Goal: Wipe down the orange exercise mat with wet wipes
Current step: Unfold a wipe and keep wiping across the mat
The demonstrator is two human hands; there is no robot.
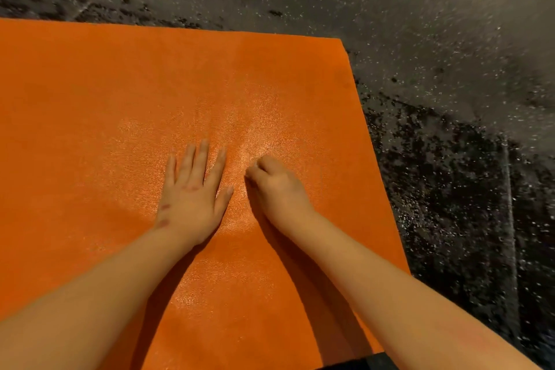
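- the orange mat (114, 93) lies flat on a dark speckled floor (435, 39). its far edge and right edge are in view, and it runs out of the picture to the left and toward the near side.
- the left hand (192, 195) is released, palm down, with straight spread fingers pressing on the mat near its middle.
- the right hand (276, 186) sits just right of it, clenched with knuckles up and resting on the mat. no wipe shows, and i cannot tell whether one is tucked under the fingers.
- a glossy sheen (255, 120) spreads around and beyond the hands, which probably means this middle stretch is already wiped and still damp.
- the far strip, the left part and the right margin look duller, so those likely remain; the job seems partway through.
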